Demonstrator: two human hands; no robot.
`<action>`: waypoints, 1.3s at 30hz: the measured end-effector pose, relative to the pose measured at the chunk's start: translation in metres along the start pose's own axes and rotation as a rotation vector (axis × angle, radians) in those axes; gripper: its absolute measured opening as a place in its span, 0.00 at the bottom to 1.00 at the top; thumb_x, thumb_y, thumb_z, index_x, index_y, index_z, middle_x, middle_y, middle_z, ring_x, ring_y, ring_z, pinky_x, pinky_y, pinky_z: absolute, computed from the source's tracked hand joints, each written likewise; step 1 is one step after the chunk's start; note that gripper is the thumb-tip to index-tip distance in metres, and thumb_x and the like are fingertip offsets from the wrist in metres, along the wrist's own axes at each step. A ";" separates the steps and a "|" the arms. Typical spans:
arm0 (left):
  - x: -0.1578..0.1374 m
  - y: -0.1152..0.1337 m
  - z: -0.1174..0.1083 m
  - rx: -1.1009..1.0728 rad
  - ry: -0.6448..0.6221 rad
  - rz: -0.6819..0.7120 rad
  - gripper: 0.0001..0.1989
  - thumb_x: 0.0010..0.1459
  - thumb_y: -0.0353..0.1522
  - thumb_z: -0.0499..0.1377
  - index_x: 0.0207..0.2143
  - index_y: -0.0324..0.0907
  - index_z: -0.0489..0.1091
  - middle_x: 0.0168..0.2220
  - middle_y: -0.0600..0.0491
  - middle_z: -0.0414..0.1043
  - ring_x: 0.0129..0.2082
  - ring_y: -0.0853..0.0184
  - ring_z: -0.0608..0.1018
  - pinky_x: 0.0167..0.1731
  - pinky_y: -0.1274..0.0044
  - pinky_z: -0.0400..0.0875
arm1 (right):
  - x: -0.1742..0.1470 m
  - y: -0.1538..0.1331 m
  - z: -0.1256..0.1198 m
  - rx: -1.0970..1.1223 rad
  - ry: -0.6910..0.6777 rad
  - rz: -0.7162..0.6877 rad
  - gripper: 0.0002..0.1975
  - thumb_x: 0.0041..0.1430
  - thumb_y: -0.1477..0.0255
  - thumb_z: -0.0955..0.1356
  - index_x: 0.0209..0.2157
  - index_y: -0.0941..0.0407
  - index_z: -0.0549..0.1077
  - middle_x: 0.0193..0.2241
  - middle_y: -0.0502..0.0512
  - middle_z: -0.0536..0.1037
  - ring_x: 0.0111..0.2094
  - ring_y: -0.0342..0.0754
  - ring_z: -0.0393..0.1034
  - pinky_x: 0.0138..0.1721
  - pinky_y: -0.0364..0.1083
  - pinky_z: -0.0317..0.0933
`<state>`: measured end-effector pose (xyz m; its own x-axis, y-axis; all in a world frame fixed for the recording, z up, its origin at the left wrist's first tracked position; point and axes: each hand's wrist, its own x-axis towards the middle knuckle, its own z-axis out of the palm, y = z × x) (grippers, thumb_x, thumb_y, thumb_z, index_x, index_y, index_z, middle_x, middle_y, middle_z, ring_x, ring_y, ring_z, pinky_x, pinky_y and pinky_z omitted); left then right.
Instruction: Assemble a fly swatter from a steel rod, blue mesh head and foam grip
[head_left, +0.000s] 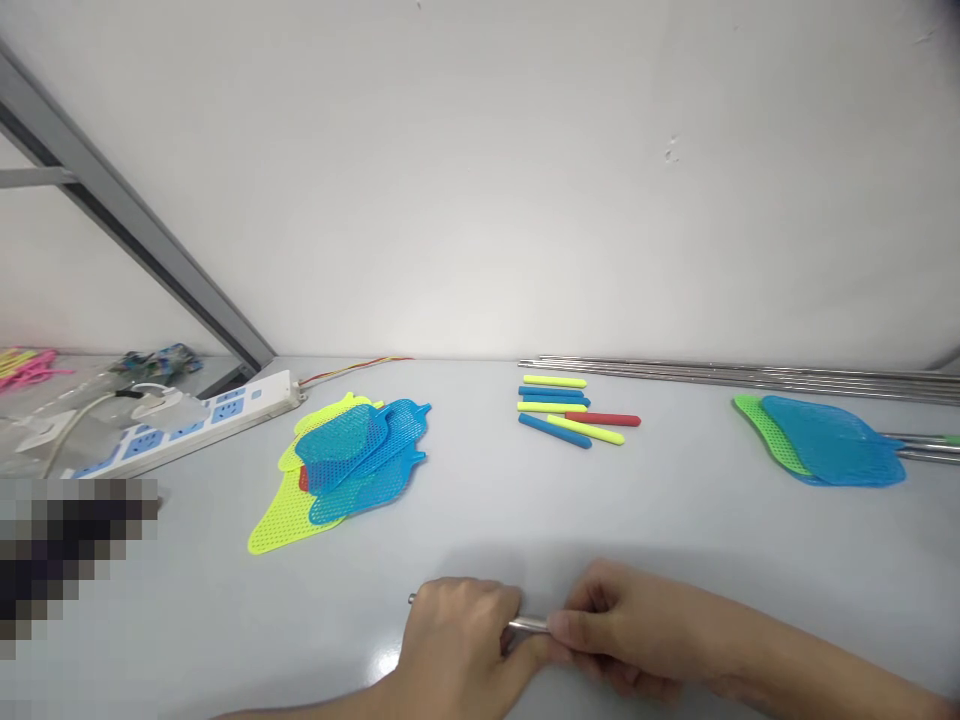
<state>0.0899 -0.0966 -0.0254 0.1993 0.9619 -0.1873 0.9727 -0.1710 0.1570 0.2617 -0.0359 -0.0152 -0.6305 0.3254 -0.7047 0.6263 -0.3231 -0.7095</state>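
Observation:
Near the table's front edge, a thin metal rod [529,624] lies across both my hands. My left hand [459,640] is wrapped round it, and a short end pokes out at its left. The fingers of my right hand [626,625] pinch the rod a little further right; its far end is hidden there. Beyond my left hand lies a loose pile of blue [367,485] and yellow [289,515] mesh fly swatter heads, with a bit of red [304,478] showing. Past my right hand are several coloured handle sleeves [555,407] in blue, yellow and red.
Long metal rods [720,374] lie along the wall. At the right, fly swatters with a blue head [840,440] and a green head [757,415] overlap. A white power strip [259,400] with a plug stands at the left, near a grey metal frame [157,225].

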 end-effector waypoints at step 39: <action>0.026 -0.022 -0.030 -0.074 0.135 0.232 0.19 0.61 0.41 0.42 0.24 0.41 0.61 0.22 0.56 0.65 0.23 0.71 0.67 0.23 0.79 0.55 | -0.020 -0.020 -0.052 -0.166 -0.015 -0.152 0.19 0.54 0.59 0.59 0.27 0.61 0.69 0.20 0.51 0.68 0.15 0.35 0.51 0.13 0.36 0.46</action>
<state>0.0704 -0.0619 -0.0046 0.3933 0.9194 -0.0078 0.8907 -0.3788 0.2514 0.2860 0.0100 0.0132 -0.7294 0.3460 -0.5901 0.5894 -0.1201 -0.7989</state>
